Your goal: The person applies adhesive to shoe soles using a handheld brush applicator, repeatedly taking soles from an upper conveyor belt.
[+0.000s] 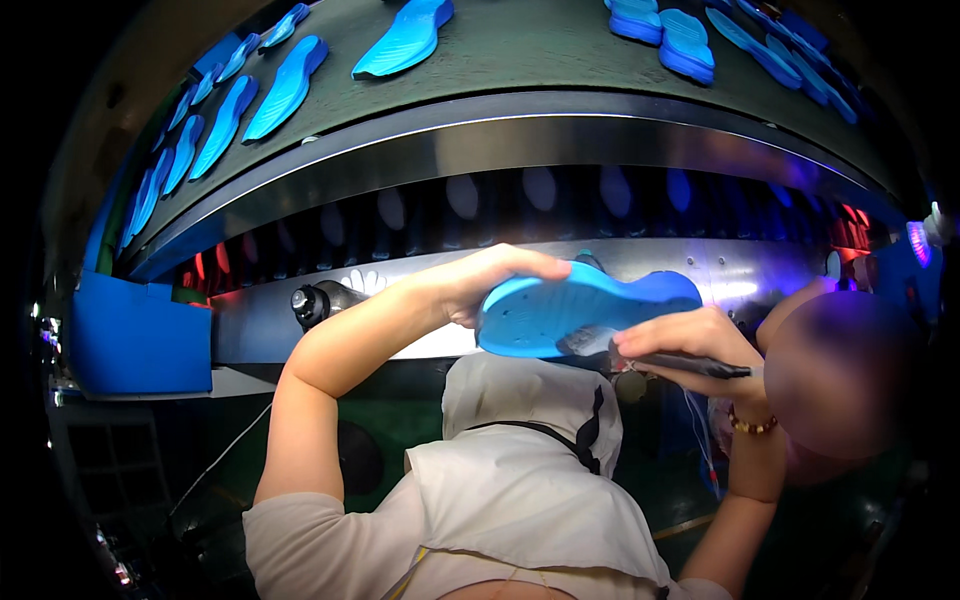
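While the left hand (490,277) clamps the left end of a blue sole (555,300), the right hand (692,338) has its grip closed on a dark-handled brush (712,367), laid on the sole's near side. Light, even strokes, with the sole kept steady, would likely work best. Behind the sole lies a metal table (255,335); beyond that, a dark green belt (520,65) carries more blue soles (287,90) in a dim room.

Probably a shoe factory, edges dark: blue soles (408,40) on a green belt (520,55).
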The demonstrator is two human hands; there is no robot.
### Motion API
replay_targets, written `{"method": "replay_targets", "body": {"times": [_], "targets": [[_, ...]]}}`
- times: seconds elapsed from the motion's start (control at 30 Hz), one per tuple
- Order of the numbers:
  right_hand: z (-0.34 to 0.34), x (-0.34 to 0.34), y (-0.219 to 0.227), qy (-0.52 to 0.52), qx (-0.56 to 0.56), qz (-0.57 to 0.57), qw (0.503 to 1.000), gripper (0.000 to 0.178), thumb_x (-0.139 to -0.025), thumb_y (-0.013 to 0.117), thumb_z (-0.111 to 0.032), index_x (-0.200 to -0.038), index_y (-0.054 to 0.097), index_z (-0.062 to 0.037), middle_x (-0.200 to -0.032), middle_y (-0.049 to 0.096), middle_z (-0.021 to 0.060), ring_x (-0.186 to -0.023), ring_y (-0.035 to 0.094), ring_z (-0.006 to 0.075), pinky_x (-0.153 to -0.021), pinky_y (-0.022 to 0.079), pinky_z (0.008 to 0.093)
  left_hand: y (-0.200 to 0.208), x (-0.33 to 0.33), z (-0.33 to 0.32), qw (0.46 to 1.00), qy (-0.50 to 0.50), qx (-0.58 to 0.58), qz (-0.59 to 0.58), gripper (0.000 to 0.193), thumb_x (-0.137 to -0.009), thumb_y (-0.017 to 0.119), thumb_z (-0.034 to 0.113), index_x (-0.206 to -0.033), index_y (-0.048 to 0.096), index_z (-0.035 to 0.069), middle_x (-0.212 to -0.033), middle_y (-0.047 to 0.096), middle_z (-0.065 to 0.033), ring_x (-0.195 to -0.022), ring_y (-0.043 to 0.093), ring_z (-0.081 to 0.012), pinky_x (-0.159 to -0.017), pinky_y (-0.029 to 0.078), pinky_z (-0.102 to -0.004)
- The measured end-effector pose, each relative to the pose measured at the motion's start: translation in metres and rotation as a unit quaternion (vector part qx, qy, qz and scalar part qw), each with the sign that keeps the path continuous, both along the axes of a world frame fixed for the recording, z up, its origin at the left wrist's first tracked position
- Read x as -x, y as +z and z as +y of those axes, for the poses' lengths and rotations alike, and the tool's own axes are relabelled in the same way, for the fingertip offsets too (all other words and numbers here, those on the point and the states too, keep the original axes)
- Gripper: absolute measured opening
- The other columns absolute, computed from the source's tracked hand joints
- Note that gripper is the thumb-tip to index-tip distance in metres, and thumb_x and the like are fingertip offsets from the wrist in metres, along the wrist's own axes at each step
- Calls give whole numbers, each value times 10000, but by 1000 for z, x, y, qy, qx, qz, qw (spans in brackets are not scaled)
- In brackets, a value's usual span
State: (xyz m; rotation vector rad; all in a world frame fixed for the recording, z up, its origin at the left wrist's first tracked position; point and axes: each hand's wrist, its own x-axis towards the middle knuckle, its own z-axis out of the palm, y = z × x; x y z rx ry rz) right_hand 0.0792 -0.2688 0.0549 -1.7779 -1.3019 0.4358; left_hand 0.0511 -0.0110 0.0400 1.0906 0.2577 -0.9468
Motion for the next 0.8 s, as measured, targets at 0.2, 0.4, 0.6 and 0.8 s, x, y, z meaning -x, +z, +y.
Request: {"method": "replay_targets", "body": {"times": [0.2,0.4,0.6,0.8], "targets": [[-12,-2,-1,-19,63,39,997,260,-705,677,-73,-948,623,0,-867,651,119,-717,642,194,-648,500,258,-6,0,4,998,8,36,-42,607,-776,556,398,-1219,425,4,-1133,499,-208,-986,541,-279,-830,447,-382],[-6,7,-39,-247,-40,268,930,202,-769,598,-32,-965,633,-3,-729,631,54,-493,532,57,-458,433,169,-42,4,-18,970,124,197,74,570,-781,546,331,-1229,393,15,-1129,494,-198,-960,543,-334,-806,462,-492],[11,19,-80,-585,-214,135,771,224,-785,592,-46,-997,605,24,-801,632,54,-454,469,40,-414,379,158,-47,4,-19,960,141,239,42,561,-777,554,335,-1202,415,-5,-1106,503,-219,-926,561,-326,-793,473,-479],[5,60,-64,-292,-351,294,840,218,-748,599,-32,-937,602,77,-874,630,197,-436,508,81,-401,400,172,-17,-24,-11,923,278,184,-191,503,-821,462,310,-1148,454,-72,-1069,549,-204,-953,569,-289,-875,442,-368]]}}
